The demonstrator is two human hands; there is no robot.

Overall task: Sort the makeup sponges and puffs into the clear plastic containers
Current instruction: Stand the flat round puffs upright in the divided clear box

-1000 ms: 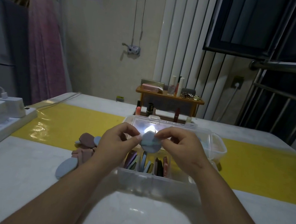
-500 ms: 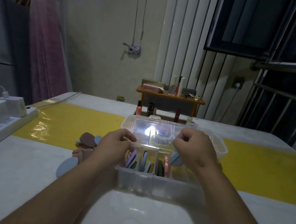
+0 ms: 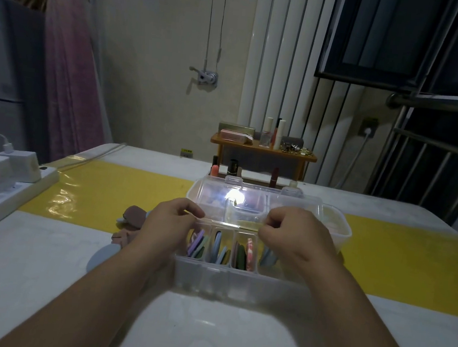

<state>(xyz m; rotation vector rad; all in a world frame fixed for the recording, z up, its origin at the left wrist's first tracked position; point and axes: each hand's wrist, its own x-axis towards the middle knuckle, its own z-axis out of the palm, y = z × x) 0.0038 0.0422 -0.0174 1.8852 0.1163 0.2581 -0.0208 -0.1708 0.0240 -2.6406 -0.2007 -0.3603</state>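
The loose makeup puffs are lying in a small heap on the white table just left of the box: brown soft ones (image 3: 133,215) toward the yellow strip (image 3: 102,188), and a pale blue round flat puff (image 3: 101,256) nearer the table's front edge. The clear plastic compartment box (image 3: 239,283) is sitting with its long axis running along that front edge. Its lid (image 3: 297,208) is standing open behind, and coloured puffs (image 3: 215,249) are standing on edge in the slots. The left hand (image 3: 170,221) is hovering at the box's left end, so the heap probably falls to it. The right hand (image 3: 296,238) is curling over the right-end slot, above a blue puff (image 3: 267,258). Both hands are curled with fingertips at the box's back rim; I cannot tell whether either is pinching anything.
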